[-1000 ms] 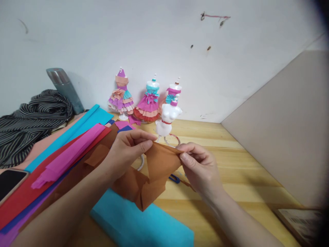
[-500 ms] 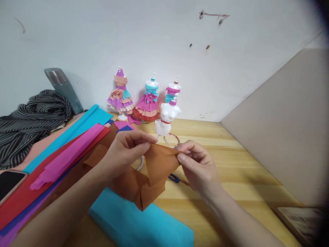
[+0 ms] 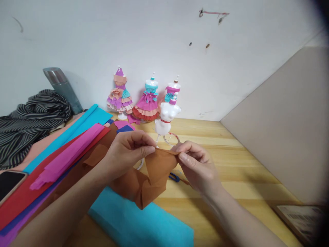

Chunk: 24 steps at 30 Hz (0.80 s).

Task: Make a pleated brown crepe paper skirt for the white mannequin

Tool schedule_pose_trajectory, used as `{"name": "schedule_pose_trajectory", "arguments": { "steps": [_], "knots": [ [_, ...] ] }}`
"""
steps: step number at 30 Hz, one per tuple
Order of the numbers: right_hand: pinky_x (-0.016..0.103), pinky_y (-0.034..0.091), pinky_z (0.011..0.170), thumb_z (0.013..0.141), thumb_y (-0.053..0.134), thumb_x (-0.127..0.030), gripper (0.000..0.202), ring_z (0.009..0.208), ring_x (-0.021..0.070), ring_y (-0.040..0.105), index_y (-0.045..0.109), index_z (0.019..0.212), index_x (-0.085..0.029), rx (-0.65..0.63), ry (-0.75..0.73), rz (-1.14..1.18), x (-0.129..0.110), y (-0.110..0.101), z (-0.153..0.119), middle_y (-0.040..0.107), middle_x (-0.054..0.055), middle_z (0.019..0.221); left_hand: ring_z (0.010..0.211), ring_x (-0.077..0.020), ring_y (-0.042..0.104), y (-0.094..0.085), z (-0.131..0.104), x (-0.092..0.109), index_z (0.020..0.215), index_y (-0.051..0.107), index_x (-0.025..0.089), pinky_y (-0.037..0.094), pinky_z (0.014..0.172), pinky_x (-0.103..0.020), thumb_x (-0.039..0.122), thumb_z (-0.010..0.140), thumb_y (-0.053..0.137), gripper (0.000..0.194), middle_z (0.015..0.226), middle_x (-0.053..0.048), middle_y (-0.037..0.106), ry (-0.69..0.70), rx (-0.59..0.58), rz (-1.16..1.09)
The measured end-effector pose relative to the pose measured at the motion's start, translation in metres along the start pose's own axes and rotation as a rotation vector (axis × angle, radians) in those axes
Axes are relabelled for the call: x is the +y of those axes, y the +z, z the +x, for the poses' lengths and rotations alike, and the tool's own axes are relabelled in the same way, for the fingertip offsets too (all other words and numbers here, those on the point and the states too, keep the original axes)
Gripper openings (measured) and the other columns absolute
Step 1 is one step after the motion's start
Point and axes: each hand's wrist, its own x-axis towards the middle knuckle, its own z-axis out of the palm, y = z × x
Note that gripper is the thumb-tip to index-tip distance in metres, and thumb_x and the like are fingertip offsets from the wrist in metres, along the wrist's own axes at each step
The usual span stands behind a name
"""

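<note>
Tabletop (image 3: 231, 164) below, brown paper (image 3: 160, 163) between fingers (image 3: 190, 162).

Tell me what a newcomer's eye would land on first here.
Probably the brown paper at the center, its upper edge pinched by the left hand and the right hand. Just beyond it stands a white miniature dress form. Farther back and to the left, near the wall, a purple-and-peach ruffled dress and a magenta-skirted dress stand out brightly.
</note>
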Motion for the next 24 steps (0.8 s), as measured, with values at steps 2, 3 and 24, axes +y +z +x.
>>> {"name": "schedule_pose_trajectory", "arguments": {
  "steps": [2,3,24],
  "knots": [
    [0.029,0.04,0.057,0.07,0.077,-0.042,0.022,0.062,0.0159,0.052,0.068,0.069,-0.022,0.002,0.006,-0.002,-0.001,0.0,0.0,0.063,0.002,0.067,0.06,-0.0063,0.055,-0.002,-0.001,0.001,0.067,0.069,0.015,0.043,0.056,-0.015,0.013,0.068,0.071,0.003,0.062,0.003,0.064,0.007,-0.033,0.023],
    [0.03,0.04,0.058,0.07,0.077,-0.042,0.022,0.063,0.0163,0.053,0.068,0.068,-0.022,0.002,0.007,-0.005,-0.001,0.0,0.001,0.064,0.002,0.067,0.059,-0.0064,0.054,-0.002,-0.001,0.002,0.068,0.068,0.015,0.042,0.055,-0.015,0.014,0.07,0.07,0.003,0.062,0.003,0.063,0.011,-0.052,0.042],
    [0.026,0.045,0.051,0.068,0.078,-0.03,0.013,0.054,0.0122,0.054,0.068,0.07,-0.021,0.174,-0.042,-0.107,0.004,0.004,0.002,0.064,0.0,0.06,0.063,-0.011,0.056,0.001,-0.004,-0.005,0.073,0.062,0.016,0.043,0.058,-0.022,0.023,0.081,0.059,0.011,0.067,0.0,0.062,0.061,0.0,0.357]
  ]
}}
